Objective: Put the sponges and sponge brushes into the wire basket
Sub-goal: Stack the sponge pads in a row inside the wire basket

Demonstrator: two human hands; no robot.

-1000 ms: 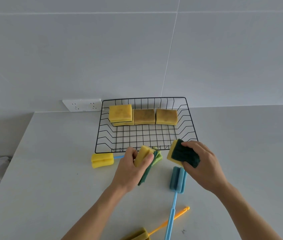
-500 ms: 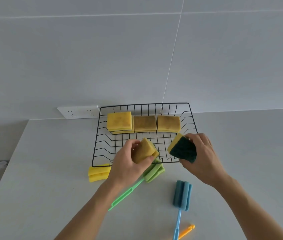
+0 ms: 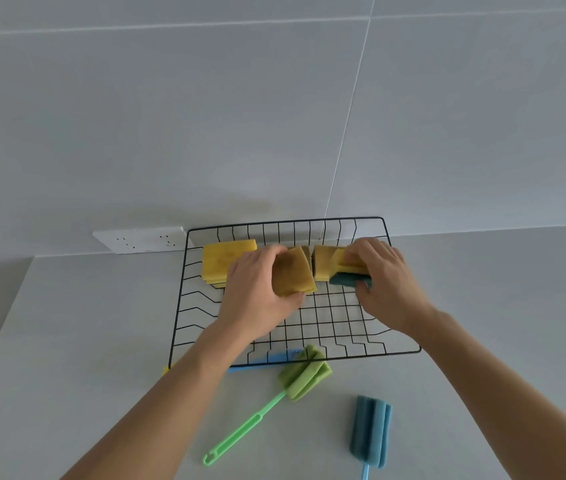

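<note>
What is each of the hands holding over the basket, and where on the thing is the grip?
The left hand grips a brownish sponge by its left end. The right hand pinches a yellow-and-green sponge by its right end, fingers on top.

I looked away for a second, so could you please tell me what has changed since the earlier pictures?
Both hands carried their sponges from the counter's front edge into the basket: the left hand holds a yellow sponge, the right hand a green-backed sponge, at the back row. Neither is released. The green brush and blue brush stay on the counter.
</note>
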